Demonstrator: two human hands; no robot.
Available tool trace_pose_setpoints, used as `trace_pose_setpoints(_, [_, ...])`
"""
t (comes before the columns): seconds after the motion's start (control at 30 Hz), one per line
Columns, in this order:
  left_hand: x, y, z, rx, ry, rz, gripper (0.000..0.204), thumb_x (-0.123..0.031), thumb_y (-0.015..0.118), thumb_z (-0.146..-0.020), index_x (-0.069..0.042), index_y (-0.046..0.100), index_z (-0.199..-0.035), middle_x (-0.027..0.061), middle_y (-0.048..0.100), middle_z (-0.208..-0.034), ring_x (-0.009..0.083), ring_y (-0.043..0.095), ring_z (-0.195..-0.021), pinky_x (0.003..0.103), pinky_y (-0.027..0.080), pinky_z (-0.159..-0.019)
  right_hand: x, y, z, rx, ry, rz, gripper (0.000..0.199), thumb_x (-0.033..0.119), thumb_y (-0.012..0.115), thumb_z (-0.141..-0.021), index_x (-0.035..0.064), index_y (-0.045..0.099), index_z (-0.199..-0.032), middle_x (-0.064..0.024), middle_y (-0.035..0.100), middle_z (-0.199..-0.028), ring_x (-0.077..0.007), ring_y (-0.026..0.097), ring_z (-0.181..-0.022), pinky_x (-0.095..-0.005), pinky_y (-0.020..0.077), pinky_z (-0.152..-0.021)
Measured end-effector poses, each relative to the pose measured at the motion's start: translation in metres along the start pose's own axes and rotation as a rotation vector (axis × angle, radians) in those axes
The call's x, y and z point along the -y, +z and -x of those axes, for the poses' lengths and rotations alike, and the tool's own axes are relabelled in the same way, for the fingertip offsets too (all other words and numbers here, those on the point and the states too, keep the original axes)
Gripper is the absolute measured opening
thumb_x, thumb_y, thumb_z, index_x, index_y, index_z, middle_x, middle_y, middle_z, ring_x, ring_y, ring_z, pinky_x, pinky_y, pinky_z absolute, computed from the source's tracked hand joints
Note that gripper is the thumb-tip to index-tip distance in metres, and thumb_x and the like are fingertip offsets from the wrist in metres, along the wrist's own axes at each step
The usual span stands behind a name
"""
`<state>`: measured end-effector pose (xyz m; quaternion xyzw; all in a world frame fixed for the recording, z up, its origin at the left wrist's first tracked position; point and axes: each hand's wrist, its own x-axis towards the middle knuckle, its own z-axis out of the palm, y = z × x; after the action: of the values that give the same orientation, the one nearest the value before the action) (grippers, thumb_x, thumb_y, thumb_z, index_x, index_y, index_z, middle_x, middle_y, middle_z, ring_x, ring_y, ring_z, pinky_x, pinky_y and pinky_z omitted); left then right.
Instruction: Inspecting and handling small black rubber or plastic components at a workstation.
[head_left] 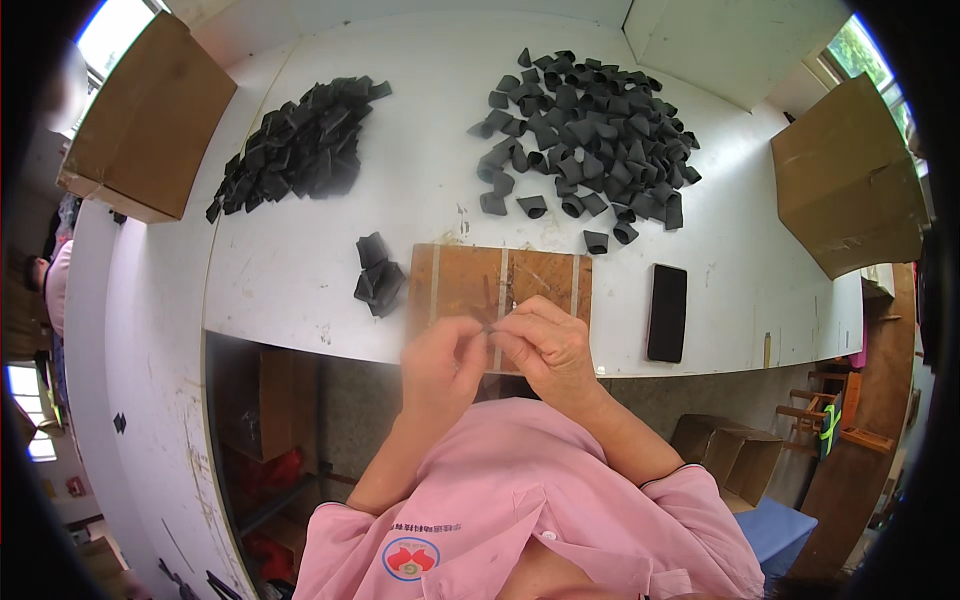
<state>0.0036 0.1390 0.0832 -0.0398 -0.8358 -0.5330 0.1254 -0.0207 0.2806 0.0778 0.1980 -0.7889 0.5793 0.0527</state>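
Observation:
My left hand (441,362) and my right hand (547,346) meet over the near part of a brown wooden board (549,275) with pale strips across it. Both are closed in a pinch, fingertips together. Whatever sits between them is too small and too hidden to name. Left of the board lies a little group of black folded pieces (379,283). Farther back on the left is a heap of flat black pieces (305,150). To the back right spreads a larger heap of dark grey pieces (610,135), curled into short open tubes.
A black phone (667,313) lies right of the board on the white table (290,285). Cardboard boxes stand at the table's left (150,115) and right (850,175). Below the right edge are an open carton (727,457) and a blue surface (777,535). Another person (58,285) is at far left.

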Motion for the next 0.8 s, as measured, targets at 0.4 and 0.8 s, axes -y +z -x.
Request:
trace_pose_setpoints(0.4, [0.005,0.001,-0.013,0.092,-0.68,1.407,0.022,0.007,0.053,-0.069,-0.001,0.051,-0.09,-0.0012,0.049,-0.069,0.0003,0.033,-0.045,0.016,0.026,-0.037,-0.007,0.007,-0.014,-0.051,0.301,-0.183,0.013,0.002,0.06,-0.067,-0.0018,0.059,-0.079,-0.0023,0.051,-0.071,-0.013,0.049,-0.063,-0.023,0.039,-0.049])
trace_pose_setpoints(0.8, [-0.001,0.007,-0.009,-0.244,-0.322,0.527,0.009,0.008,0.049,-0.074,0.003,0.052,-0.081,0.0076,0.056,-0.07,0.0025,0.04,-0.039,0.017,0.028,-0.034,-0.004,-0.007,-0.023,0.381,0.772,-1.128,0.018,0.021,0.053,-0.084,0.007,0.049,-0.075,0.0059,0.039,-0.062,-0.0032,0.03,-0.052,-0.0165,0.0252,-0.046])
